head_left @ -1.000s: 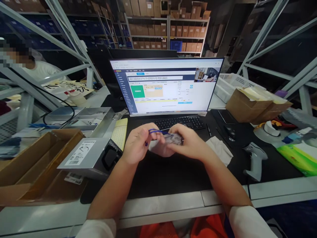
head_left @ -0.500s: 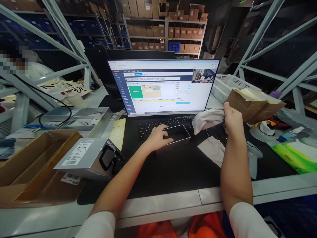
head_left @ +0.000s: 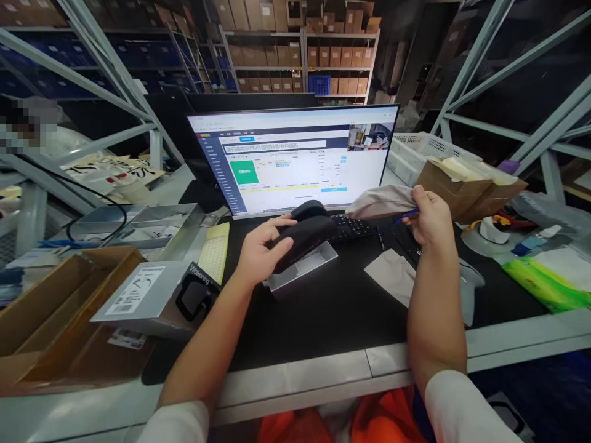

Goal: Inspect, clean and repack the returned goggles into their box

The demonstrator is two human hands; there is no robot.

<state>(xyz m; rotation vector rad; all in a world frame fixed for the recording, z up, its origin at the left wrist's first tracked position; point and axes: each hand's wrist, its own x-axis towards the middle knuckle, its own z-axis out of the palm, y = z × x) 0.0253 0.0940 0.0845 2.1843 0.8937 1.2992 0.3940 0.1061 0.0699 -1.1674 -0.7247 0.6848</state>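
Note:
My left hand (head_left: pixel 259 251) grips the left end of a black glasses case (head_left: pixel 308 232), fingers over the far side and thumb on the near side. The case is tilted just above a small open box (head_left: pixel 310 266) with pale inner walls; I cannot tell whether they touch. A soft grey drawstring pouch (head_left: pixel 382 202) hangs out to the left from my right hand (head_left: pixel 431 215), whose fingers pinch its end near a blue cord. Below the pouch a flat grey cloth (head_left: pixel 390 275) lies on the black mat. Whether the pouch contains anything is hidden.
Behind the case stand a keyboard (head_left: pixel 353 227) and a lit monitor (head_left: pixel 286 166). At left are a silver box (head_left: pixel 148 298) picturing goggles, an open carton (head_left: pixel 55 314) and a yellow pad (head_left: pixel 215 249). At right lie a green wipes pack (head_left: pixel 545 286) and a scanner (head_left: pixel 468 289).
The black case has come up out of the small box in my left hand. My right hand still holds the pouch, now a little lower. The view has shifted slightly.

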